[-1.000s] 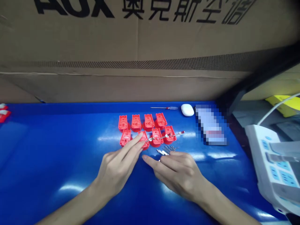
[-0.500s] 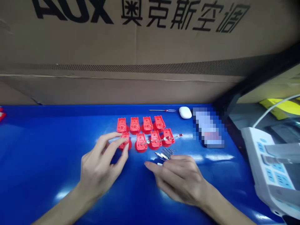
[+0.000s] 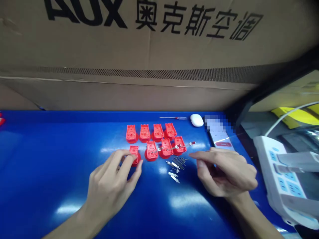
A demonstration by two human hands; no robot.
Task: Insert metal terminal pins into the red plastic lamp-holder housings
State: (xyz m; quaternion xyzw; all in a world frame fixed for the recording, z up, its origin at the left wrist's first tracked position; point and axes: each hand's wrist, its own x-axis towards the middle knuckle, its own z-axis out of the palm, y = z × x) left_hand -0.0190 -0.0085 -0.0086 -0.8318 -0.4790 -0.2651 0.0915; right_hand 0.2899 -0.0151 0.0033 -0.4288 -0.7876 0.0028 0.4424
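My left hand [image 3: 113,177] has its fingertips and thumb closed around a small red plastic housing [image 3: 134,151], the leftmost of the front row. The fingers hide part of it. My right hand [image 3: 225,171] hovers to the right of the loose small parts, index finger stretched leftward and thumb apart below it. Nothing shows between those two; the other fingers are curled. Below the front row lie several dark pins [image 3: 179,162] and several small white-and-metal pieces [image 3: 174,178]. Thin metal pieces [image 3: 175,146] rest across the other front-row housings [image 3: 152,152].
A back row of red housings [image 3: 145,132] stands behind. Beyond them are a screwdriver [image 3: 174,118], a white rounded case [image 3: 196,120] and a phone [image 3: 220,134], partly blurred. A white power strip [image 3: 276,166] sits at right. A large cardboard box [image 3: 149,53] bounds the blue table's back.
My right hand has moved right and away from the loose pieces, uncovering the white-and-metal ones. The housing in my left hand has shifted slightly towards me, out of line with its row.
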